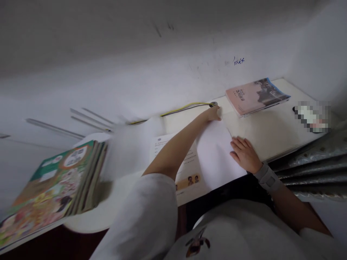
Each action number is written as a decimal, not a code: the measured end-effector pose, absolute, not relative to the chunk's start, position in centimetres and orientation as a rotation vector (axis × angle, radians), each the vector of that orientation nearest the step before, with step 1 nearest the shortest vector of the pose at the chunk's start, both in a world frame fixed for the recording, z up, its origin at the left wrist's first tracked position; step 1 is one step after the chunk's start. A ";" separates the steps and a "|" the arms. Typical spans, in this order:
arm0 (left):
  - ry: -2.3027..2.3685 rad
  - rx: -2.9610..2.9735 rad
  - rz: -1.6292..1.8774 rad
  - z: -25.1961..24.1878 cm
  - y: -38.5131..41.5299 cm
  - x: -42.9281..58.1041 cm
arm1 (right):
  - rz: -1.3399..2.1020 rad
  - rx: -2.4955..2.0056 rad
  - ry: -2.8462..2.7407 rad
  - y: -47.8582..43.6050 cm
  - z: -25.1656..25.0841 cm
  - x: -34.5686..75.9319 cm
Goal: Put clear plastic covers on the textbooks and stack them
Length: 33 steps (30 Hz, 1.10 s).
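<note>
I'd keep the right hand point(245, 153) flat, fingers slightly spread, steadying the blank white page point(221, 155) at its right edge; the left hand point(214, 113) reaches its far corner, though whether those fingers pinch I can't tell.

The white surface point(260, 135) carries a pink-covered book stack point(255, 96) towards the back and, near the right end, a dark-edged object point(311, 117) blurred over. Across its middle lie a printed page point(189, 164) and a white sheet point(221, 157); a yellow-and-dark cable point(187, 107) follows the back edge.
</note>
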<state>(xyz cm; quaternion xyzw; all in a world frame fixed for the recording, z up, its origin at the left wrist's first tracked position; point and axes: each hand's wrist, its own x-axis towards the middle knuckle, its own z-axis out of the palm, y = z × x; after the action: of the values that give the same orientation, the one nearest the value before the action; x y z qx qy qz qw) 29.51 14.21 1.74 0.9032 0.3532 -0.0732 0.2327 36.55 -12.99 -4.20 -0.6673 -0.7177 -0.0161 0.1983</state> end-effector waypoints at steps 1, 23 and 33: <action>1.021 2.505 -0.173 1.9 13.6 29.6 | -0.048 -1.868 -2.037 -13.2 -4.0 36.4; 0.766 3.074 0.256 -1.2 -11.9 13.4 | -0.098 -1.985 -1.966 -14.7 -3.8 40.7; 0.652 3.239 0.125 -0.4 -11.5 12.5 | -0.057 -1.983 -2.111 -14.0 -5.0 41.4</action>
<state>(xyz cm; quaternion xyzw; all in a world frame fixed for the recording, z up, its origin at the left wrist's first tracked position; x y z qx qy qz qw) 12.45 -11.54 -0.42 0.9764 0.1964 0.0375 -0.0820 41.40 -14.04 -5.01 -0.6795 -0.7232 -0.0195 0.1222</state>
